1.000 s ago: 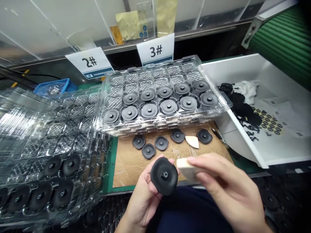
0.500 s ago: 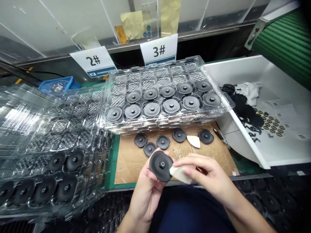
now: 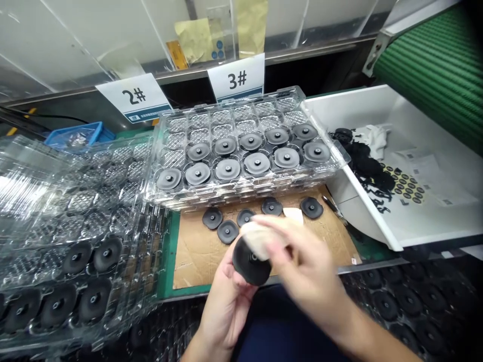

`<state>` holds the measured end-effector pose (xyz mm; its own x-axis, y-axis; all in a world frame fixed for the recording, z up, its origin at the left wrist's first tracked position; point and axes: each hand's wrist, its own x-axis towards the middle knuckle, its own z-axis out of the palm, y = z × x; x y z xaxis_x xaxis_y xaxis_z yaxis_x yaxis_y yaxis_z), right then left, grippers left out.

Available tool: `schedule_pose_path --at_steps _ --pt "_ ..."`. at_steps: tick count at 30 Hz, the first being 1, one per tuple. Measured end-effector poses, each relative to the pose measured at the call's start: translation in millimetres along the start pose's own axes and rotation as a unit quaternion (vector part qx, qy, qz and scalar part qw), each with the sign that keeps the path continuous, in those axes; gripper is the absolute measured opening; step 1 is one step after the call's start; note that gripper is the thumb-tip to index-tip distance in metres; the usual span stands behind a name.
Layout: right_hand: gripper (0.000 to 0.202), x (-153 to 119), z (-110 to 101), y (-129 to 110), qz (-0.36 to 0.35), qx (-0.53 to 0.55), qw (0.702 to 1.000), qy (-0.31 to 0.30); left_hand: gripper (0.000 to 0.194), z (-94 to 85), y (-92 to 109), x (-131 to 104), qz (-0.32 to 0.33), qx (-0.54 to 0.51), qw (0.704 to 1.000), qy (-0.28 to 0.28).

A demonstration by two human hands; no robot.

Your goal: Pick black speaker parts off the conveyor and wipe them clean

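My left hand (image 3: 228, 291) grips a round black rubber disc (image 3: 251, 269) with a small hub at its centre, its face turned up. Between the fingers of my right hand (image 3: 305, 261), blurred by motion, is a cream sponge wedge (image 3: 258, 239), which covers the disc's upper right part. On the cardboard sheet (image 3: 196, 266) beyond my hands lie several similar black discs (image 3: 228, 232), with a second cream wedge (image 3: 293, 215) among them.
A stack of clear plastic trays (image 3: 241, 186) stands behind the cardboard, discs filling its nearer pockets. More clear trays (image 3: 139, 286) with discs are at left. A white bin (image 3: 449, 221) holding black pieces and oval stickers is at right, near a pen (image 3: 332, 205) and a green roller (image 3: 437, 60).
My right hand has moved the sponge wedge from the disc's right edge up and left over its face. The disc is tilted differently in my left hand. The whole view has shifted slightly.
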<state>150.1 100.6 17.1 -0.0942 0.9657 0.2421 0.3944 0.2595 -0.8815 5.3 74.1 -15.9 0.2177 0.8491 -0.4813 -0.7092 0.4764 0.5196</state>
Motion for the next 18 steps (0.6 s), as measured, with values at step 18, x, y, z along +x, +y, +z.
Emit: schedule_pose_path --at_steps 18 --pt "0.023 -4 -16 -20 -0.045 -0.092 0.986 -0.131 0.057 -2.5 8 -6 -0.032 0.006 0.999 -0.012"
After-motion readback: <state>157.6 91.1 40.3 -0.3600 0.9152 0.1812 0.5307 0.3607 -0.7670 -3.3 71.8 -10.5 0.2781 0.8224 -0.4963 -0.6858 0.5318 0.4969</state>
